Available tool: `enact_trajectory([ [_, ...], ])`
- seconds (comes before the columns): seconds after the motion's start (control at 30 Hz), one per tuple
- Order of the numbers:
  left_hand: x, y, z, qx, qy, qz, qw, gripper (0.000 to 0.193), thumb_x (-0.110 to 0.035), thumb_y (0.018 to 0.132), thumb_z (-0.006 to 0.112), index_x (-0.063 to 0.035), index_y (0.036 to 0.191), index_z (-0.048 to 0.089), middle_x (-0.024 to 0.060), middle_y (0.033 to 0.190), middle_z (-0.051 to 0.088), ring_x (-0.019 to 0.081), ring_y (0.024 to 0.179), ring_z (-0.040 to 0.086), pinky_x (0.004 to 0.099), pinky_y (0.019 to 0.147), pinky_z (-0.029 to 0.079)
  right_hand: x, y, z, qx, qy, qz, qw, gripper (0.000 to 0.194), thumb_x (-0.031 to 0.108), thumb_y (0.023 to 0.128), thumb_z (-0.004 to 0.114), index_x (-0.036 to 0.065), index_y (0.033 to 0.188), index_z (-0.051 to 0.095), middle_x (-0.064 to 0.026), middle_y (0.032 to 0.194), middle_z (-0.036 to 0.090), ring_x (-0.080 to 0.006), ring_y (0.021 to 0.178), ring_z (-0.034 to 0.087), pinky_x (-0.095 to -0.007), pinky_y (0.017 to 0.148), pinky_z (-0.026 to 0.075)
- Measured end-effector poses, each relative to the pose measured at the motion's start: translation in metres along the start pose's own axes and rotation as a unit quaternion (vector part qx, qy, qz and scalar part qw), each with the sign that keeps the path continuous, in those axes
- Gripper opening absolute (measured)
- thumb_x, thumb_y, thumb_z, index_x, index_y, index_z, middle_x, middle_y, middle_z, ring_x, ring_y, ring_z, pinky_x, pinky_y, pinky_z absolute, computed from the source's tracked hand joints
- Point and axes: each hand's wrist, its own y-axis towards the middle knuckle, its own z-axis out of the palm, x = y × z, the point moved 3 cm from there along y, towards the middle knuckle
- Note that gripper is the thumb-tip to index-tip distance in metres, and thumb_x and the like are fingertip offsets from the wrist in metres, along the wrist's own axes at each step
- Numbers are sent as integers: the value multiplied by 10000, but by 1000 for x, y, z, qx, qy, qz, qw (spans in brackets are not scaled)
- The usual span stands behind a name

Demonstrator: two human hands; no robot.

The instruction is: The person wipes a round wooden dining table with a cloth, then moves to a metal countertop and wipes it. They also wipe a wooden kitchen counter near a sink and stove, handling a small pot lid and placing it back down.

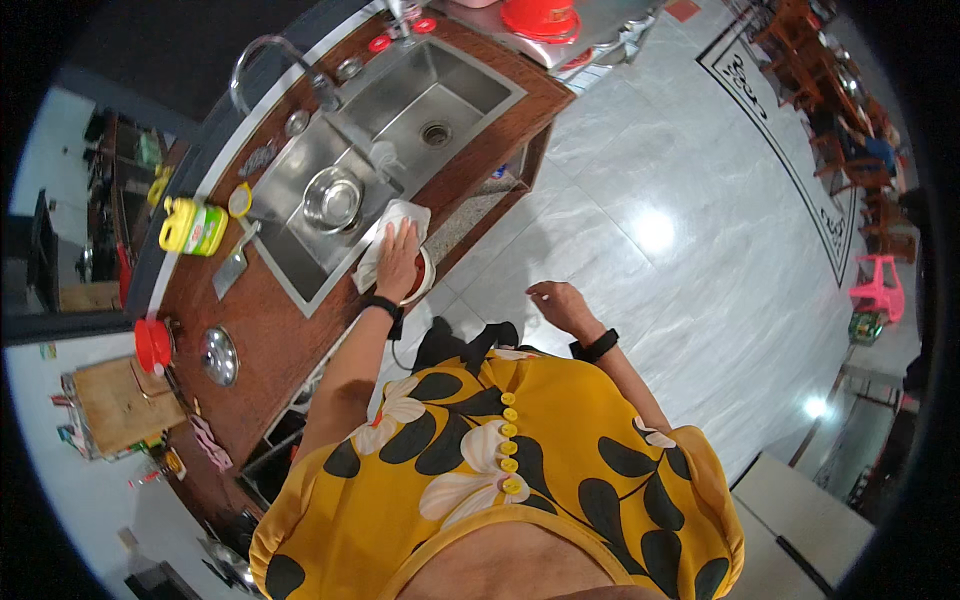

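Note:
My left hand (pixel 397 259) lies flat on a white cloth (pixel 407 213) at the front edge of the brown countertop (pixel 281 352), beside the double-basin steel sink (pixel 465 82). Partly under that hand and cloth is a round, white-rimmed thing (pixel 428 276) with a reddish middle; what it is I cannot tell. Away from the counter, over the tiled floor, my right hand (pixel 559 304) hangs with its fingers curled; nothing shows in it. A round metal bowl (pixel 333 199) sits in the nearer basin, and a faucet (pixel 277 45) arches behind.
A yellow jug (pixel 193 227), a turner (pixel 232 271), a metal lid (pixel 220 355) and a red pot (pixel 153 346) stand or lie on the counter's left part. A red container (pixel 536 19) stands beyond the sink. Far right are wooden chairs and a pink stool (pixel 877 288).

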Motion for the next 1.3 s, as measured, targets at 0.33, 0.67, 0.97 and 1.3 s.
enact_trajectory([
  [0.33,-118,216,19,-28,-7,98,995,696,17,911,503,-92,1557,269,108,1632,226,424,1492,179,519,1195,235,-99,-44,-53,-136,59,129,980,160,130,896,646,66,1001,748,-143,892,737,-304,742,697,-383,676,552],
  [0.67,-194,348,24,3,14,129,992,763,28,878,544,-115,1567,249,78,1635,213,395,1500,157,510,1201,209,-172,15,-162,-131,-19,176,975,163,206,915,612,138,980,745,-132,893,726,-358,810,685,-462,713,560],
  [0.97,-235,422,30,-23,-25,182,983,753,78,856,522,-136,1547,313,69,1624,244,389,1498,172,489,1198,228,-214,76,-274,-198,-27,209,957,164,179,899,637,117,1005,746,-154,941,724,-368,842,687,-441,734,562],
  [1.3,-321,533,9,85,-284,182,937,389,86,805,494,-40,1117,690,131,1177,657,360,1109,590,432,982,466,-317,125,-364,-170,37,229,958,202,190,888,598,112,986,756,-176,879,720,-381,827,688,-467,750,560],
])
